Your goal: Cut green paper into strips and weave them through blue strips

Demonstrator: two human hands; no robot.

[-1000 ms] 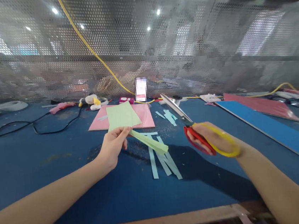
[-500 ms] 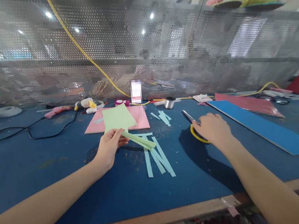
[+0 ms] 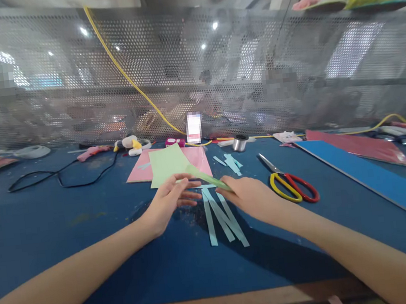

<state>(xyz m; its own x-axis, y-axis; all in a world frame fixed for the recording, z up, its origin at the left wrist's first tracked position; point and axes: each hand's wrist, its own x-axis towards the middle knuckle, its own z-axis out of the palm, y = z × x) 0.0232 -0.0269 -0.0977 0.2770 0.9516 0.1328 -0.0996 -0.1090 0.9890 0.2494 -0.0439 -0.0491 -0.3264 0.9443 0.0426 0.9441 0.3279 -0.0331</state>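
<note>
My right hand (image 3: 253, 196) pinches the near end of several light green paper strips (image 3: 208, 176) above the table. Beside their other end, my left hand (image 3: 171, 199) has its fingers apart and grips nothing that I can see. Light green paper sheets (image 3: 168, 163) lie just beyond it, partly over a pink board (image 3: 198, 157). Below the hands, several pale blue paper strips (image 3: 210, 221) fan out on the blue tabletop. To the right of my right hand lie scissors (image 3: 293, 186) with one yellow and one red handle, touched by neither hand.
Shorter blue paper pieces (image 3: 231, 162) and a wire spool (image 3: 240, 142) are at the back. A long blue board (image 3: 365, 176) and a dark red sheet (image 3: 360, 147) lie right. A pink glue gun (image 3: 93, 153) with a black cord sits back left. A perforated metal screen (image 3: 152, 80) stands behind.
My right hand has let go of the scissors, leaving them on the table, and moved left onto the green strips. My left hand has loosened its grip on the strips.
</note>
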